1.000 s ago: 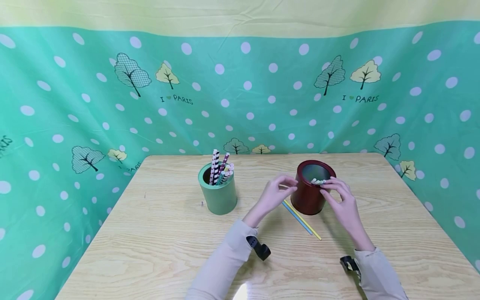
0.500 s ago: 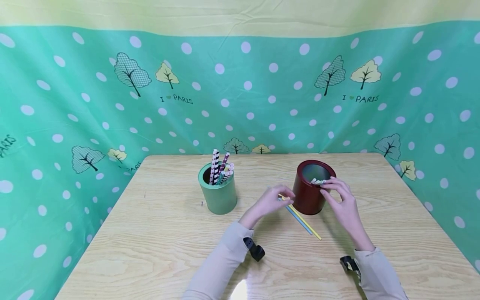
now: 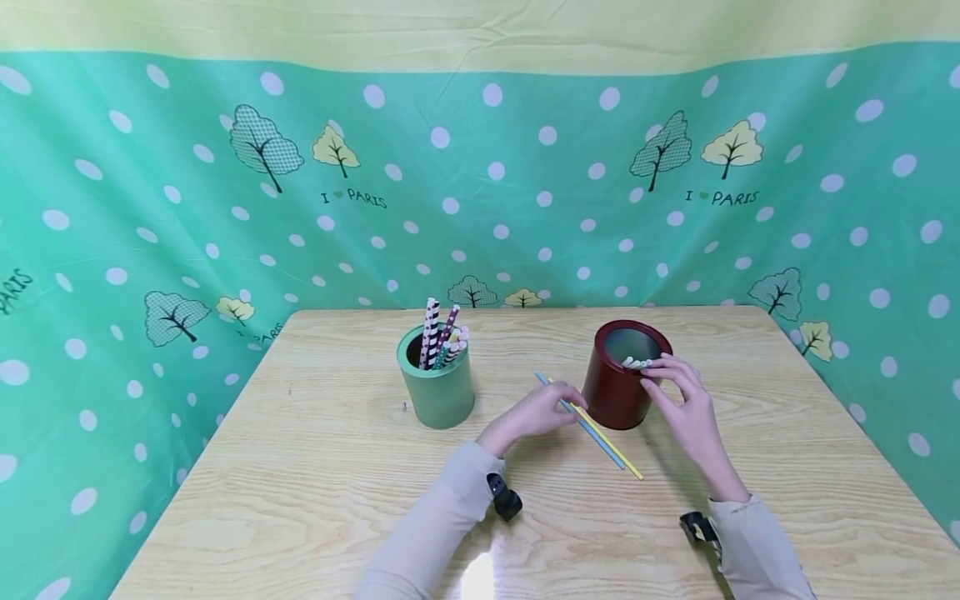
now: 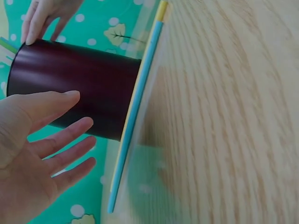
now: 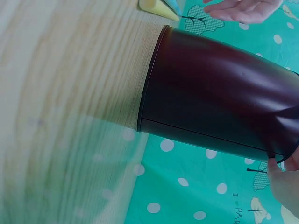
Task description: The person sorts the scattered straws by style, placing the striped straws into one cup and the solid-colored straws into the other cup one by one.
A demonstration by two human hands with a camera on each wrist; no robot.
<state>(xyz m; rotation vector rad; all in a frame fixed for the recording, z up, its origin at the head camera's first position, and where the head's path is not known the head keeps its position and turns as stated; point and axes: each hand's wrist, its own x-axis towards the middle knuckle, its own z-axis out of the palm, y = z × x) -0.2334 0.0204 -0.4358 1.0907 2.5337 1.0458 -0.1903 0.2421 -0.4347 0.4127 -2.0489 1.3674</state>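
Observation:
My left hand (image 3: 542, 410) hovers over a blue straw (image 3: 602, 446) and a yellow straw (image 3: 628, 467), which lie side by side on the table. In the left wrist view its thumb and fingers are apart with nothing between them. With thumb outside and fingertips at the rim, my right hand (image 3: 686, 404) holds the dark red cylindrical holder (image 3: 618, 392), which stands upright. A few pale straws (image 3: 636, 364) show just inside its rim; their lower parts are hidden.
A green cylindrical holder (image 3: 441, 396) with several patterned straws (image 3: 435, 337) stands to the left on the wooden table (image 3: 300, 467). A dotted green curtain (image 3: 517, 225) hangs behind the table's back edge.
My left hand has moved down and slightly left from beside the red holder to above the loose straws, uncovering their far ends. The right hand and both holders have stayed put.

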